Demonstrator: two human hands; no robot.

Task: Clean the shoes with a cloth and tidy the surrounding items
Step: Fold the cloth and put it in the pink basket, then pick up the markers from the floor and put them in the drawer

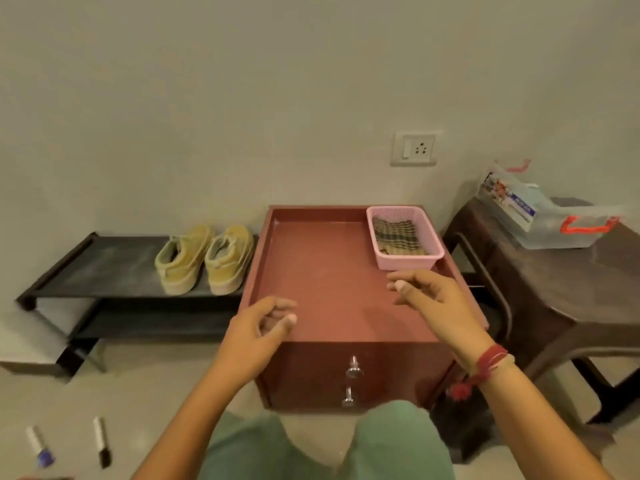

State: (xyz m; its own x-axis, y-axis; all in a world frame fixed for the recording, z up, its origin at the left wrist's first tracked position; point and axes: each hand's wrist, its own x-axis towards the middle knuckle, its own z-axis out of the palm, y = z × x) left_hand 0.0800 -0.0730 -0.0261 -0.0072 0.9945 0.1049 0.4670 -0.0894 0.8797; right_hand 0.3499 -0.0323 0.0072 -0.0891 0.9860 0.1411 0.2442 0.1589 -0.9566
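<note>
Shoes (204,259) sit side by side at the right end of the black rack (104,268). Our left hand (256,332) and right hand (433,299) hover empty, fingers loose, probably going for the cloth (398,235) in the pink basket (403,261), back right corner of the red cabinet (329,292).

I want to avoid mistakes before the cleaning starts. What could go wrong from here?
1. The cloth lies in a light pink basket near the cabinet's back right corner; a quick pull by the right hand may drag the basket along.
2. Two markers lie on the floor at the left; they might be stepped on or forgotten.
3. The shoes sit on a dusty-looking rack, so they may get dirty again.
</note>
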